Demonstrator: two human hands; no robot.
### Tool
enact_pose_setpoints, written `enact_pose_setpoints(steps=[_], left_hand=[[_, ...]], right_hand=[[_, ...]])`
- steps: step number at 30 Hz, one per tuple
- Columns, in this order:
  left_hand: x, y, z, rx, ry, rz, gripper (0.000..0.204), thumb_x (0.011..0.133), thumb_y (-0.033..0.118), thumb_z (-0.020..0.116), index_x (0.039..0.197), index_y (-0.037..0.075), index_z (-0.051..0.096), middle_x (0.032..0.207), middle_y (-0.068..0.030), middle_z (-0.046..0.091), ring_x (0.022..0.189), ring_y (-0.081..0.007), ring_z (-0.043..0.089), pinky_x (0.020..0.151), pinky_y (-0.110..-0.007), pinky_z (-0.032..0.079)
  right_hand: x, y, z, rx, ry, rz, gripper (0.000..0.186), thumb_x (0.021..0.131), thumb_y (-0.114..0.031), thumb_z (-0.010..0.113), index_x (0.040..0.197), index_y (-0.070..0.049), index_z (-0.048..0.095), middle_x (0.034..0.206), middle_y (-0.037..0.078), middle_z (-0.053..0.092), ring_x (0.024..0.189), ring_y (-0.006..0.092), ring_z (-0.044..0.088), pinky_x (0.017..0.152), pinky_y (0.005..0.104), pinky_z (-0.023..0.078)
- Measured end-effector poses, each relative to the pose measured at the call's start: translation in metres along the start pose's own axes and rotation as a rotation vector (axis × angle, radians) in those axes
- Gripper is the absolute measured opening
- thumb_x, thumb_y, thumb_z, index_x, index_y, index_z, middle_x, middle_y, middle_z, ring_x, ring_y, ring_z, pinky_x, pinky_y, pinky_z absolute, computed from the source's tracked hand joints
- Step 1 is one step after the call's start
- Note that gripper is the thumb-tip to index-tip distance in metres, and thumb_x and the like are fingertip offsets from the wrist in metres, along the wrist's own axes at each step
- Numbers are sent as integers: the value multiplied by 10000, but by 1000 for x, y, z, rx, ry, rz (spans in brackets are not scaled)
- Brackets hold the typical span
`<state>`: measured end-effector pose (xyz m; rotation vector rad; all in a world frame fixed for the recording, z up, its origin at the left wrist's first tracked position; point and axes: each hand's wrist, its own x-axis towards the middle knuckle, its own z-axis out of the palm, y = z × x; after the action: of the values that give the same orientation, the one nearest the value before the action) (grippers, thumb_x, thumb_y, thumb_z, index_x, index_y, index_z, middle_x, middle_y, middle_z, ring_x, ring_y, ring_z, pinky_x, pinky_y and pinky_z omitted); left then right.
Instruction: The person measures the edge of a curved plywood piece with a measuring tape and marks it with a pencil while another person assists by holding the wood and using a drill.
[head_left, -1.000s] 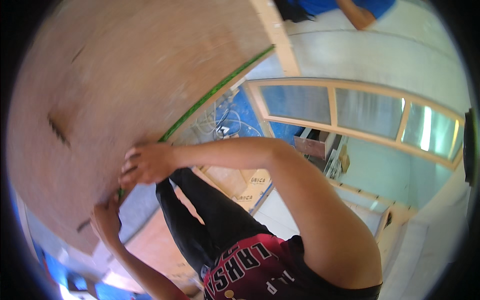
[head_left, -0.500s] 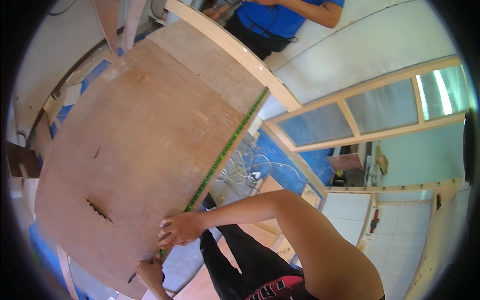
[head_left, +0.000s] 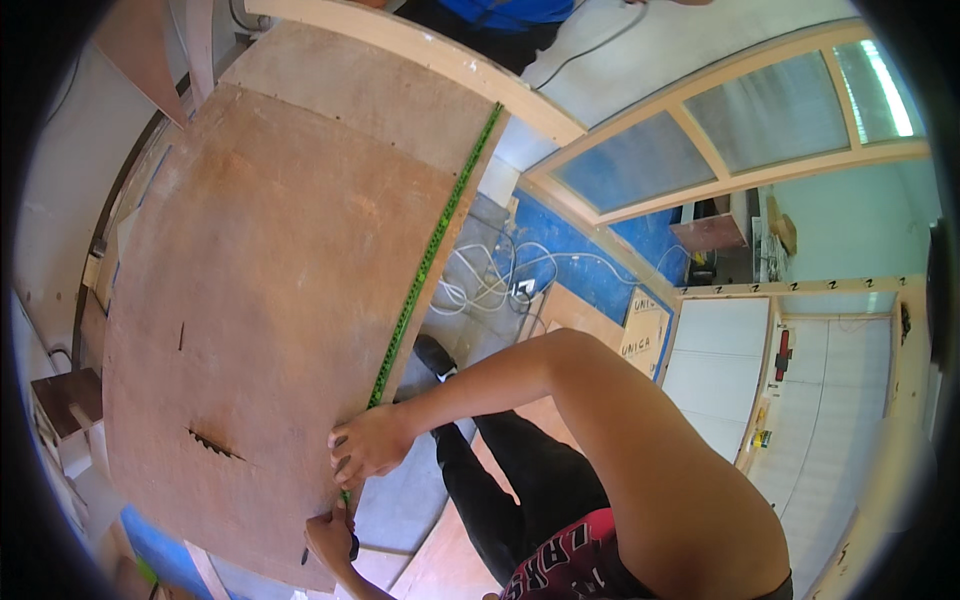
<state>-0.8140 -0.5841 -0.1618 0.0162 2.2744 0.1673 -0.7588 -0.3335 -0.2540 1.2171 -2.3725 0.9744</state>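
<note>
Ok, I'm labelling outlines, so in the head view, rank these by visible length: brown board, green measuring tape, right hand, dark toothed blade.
Largest to smallest:
1. Brown board
2. Green measuring tape, partly covered
3. Right hand
4. Dark toothed blade

Wooden board [head_left: 270, 270]: spans left and centre of the frame, with a dark jagged mark [head_left: 212, 443] at lower left.
Green tape [head_left: 430, 255]: stretched along the board's right edge.
Right hand [head_left: 370, 443]: over the tape, fingers bent, just below centre.
Left hand [head_left: 328, 538]: near the bottom edge, at the tape's lower visible stretch.
Pale cables [head_left: 460, 300]: looped right of the board.
Wood-framed panes [head_left: 703, 145]: upper right.
</note>
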Motion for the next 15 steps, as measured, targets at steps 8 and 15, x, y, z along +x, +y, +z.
enact_pose_setpoints(steps=[8,15], left_hand=[[10,-9,0,-35,-47,32,502,913,415,701,632,2,745,542,-105,656,561,-235,680,620,-396,513],[7,-2,-3,-18,-47,8,498,915,424,710,668,-6,759,548,-113,656,560,-231,677,612,-397,508]], right_hand=[[1,-2,0,-2,-45,28,396,928,-313,624,1281,-144,693,1306,-17,636,1203,210,564,1055,471,395],[1,3,1,-9,-21,14,400,895,-328,654,1256,-162,703,1274,-28,641,1176,207,572,1038,471,405]])
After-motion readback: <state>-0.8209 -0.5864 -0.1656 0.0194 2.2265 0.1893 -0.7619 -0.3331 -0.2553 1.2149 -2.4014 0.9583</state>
